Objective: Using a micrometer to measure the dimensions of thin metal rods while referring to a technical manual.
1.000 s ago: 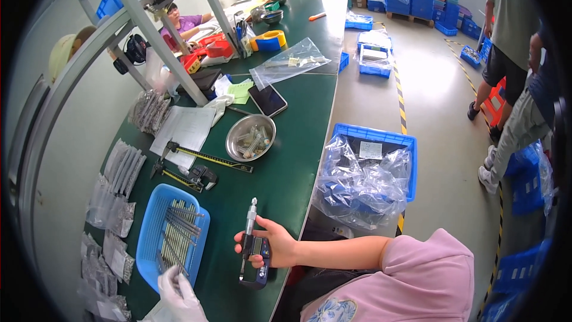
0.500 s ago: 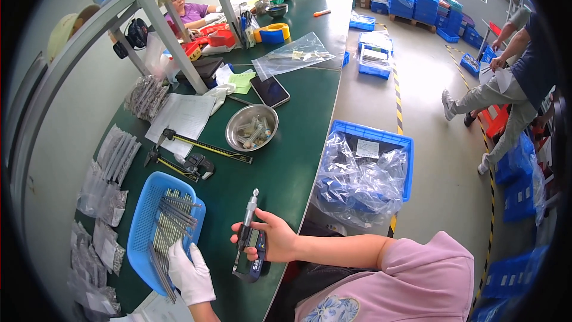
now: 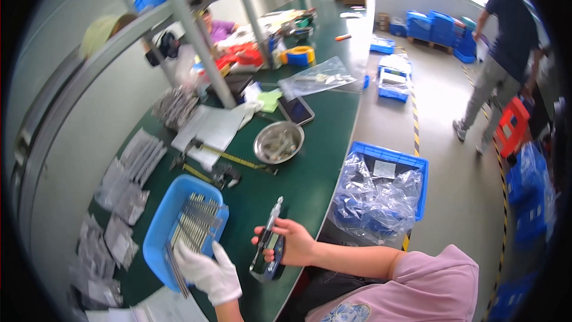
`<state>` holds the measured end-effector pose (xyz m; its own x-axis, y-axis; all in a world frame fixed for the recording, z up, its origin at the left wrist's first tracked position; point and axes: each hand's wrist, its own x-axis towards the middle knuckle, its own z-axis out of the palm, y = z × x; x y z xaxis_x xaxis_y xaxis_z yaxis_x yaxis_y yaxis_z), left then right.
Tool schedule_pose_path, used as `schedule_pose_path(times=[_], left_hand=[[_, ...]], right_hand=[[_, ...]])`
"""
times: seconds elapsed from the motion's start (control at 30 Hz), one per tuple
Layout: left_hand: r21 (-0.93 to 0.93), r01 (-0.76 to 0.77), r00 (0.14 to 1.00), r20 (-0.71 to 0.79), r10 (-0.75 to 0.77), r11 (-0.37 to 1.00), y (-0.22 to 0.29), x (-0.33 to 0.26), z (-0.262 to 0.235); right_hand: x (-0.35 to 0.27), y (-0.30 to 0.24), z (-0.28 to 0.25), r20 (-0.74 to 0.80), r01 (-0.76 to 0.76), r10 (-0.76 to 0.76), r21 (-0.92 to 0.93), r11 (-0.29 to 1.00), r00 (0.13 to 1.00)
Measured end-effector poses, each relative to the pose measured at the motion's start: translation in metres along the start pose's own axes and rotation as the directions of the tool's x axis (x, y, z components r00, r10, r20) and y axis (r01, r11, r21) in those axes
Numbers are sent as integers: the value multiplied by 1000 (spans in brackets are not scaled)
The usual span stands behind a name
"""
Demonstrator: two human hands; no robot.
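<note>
My right hand (image 3: 295, 243), bare, grips a digital micrometer (image 3: 274, 214) with a silver thimble and dark frame, held over the green table. My left hand (image 3: 210, 273), in a white glove, is at the near side of a light blue plastic basket (image 3: 156, 226), with thumb and fingers apart. Nothing shows between them. Thin metal rods (image 3: 199, 222) lie in the basket, several of them darker and crossing the rest. A few long grey rods (image 3: 177, 271) lean over the basket's near rim beside my left fingers; whether the fingertips touch them I cannot tell.
Calipers (image 3: 223, 174) and a steel bowl (image 3: 262, 146) of small clear parts lie beyond the basket. Bagged parts (image 3: 122, 241) line the left side. A blue crate (image 3: 422, 185) with plastic bags stands right of the table. One person (image 3: 509, 42) walks at right; another (image 3: 221, 30) sits behind the shelf.
The view has shifted, so the table things appear farther right. My left thumb has spread away from the fingers. My right hand keeps the micrometer. The person at right has walked farther off.
</note>
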<state>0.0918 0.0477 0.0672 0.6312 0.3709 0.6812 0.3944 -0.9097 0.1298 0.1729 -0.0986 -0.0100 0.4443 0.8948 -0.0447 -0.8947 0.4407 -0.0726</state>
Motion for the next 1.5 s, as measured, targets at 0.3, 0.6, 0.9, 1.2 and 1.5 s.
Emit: schedule_pose_path(times=[0.3,0.6,0.9,1.2,1.5], left_hand=[[-408,-207,830,408,380,889,44,-37,-13],[-734,121,913,346,215,669,27,-47,23],[-756,333,770,563,300,564,71,-5,21],[-80,974,184,824,536,-211,82,7,52],[-4,928,144,927,347,-373,100,0,14]], right_hand=[[6,14,-5,225,-59,56,5,998,973],[-33,10,41,236,223,15,-936,272,972],[-47,-134,69,265,81,-253,-822,-564,930],[45,-415,10,346,-532,-581,-233,-814,737],[77,-432,21,-17,-703,-711,-166,-692,703]])
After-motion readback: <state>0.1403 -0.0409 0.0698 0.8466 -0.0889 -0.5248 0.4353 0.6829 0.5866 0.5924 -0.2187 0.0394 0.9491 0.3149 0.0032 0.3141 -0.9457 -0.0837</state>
